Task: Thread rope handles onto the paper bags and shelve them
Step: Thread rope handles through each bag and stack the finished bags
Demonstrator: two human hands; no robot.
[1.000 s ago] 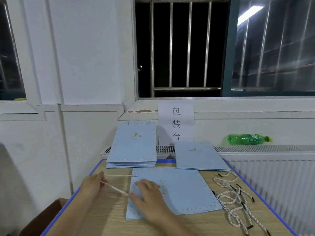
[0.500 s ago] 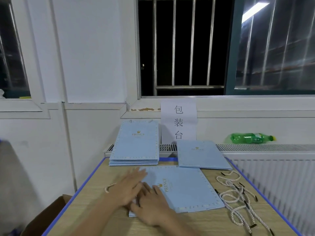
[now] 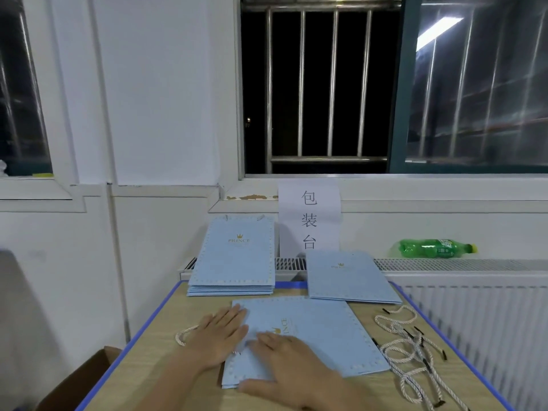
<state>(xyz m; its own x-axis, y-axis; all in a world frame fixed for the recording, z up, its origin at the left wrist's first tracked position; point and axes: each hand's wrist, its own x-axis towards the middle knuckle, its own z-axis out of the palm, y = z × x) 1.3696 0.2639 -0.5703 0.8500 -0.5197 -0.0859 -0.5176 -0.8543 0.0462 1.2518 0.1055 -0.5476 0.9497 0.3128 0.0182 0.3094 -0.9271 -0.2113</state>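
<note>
Both hands flat, fingers straight: left hand (image 3: 214,339) and right hand (image 3: 292,366) press blue paper bag (image 3: 320,336) onto table (image 3: 142,366), probably flattening it after threading; rope handle (image 3: 185,336) loops out left.

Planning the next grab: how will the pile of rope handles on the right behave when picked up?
The rope handles look limp, so they would likely droop. They lie looped over each other, so lifting one may drag others along. Probably light.
</note>
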